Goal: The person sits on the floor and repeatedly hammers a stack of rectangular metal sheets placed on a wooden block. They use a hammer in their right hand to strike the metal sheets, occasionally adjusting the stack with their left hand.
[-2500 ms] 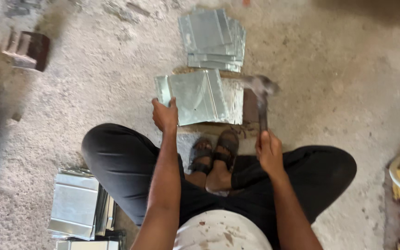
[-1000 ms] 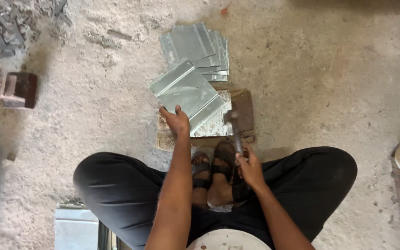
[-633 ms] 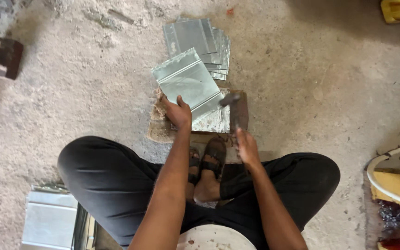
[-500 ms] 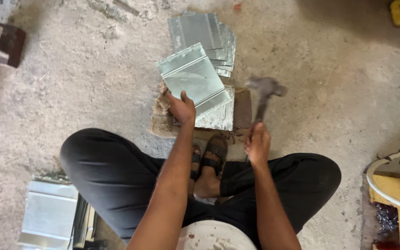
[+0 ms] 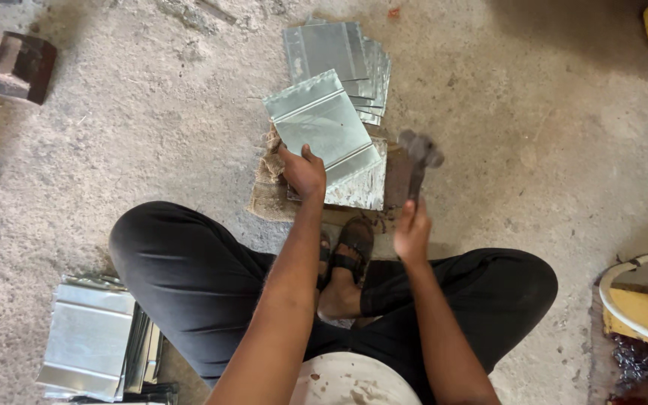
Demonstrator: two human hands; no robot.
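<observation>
Rough concrete floor (image 5: 151,135) all around us, dusty and pitted, and we're sitting cross-legged on it with our sandalled feet tucked in front. Right past the feet sits a low block wrapped in burlap (image 5: 268,184), and that's our work spot.

Our left hand (image 5: 303,171) is pressing down on the near corner of a galvanized metal sheet (image 5: 324,127), fingers curled over its edge and pinning it to the block. That sheet lies tilted, its long axis running from near-right up to far-left, with folded lips along both long edges. It looks thin, shiny grey with a bluish sheen, a bit scuffed. Another flat sheet (image 5: 358,187) lies under it on the block.

Our right hand (image 5: 412,232) is wrapped tight around the handle of a hammer (image 5: 420,154), fingers closed on the grip. The head is raised and blurred, hanging just to the right of the sheet's near end, above the block's right edge. So the sheet sits forward and left of the hammer hand, and the left hand is the one actually touching it.

Beyond the block there's a stack of similar sheets (image 5: 339,56), and another pile (image 5: 95,341) lies by our left knee. A dark brick-like block (image 5: 13,64) sits far left.
</observation>
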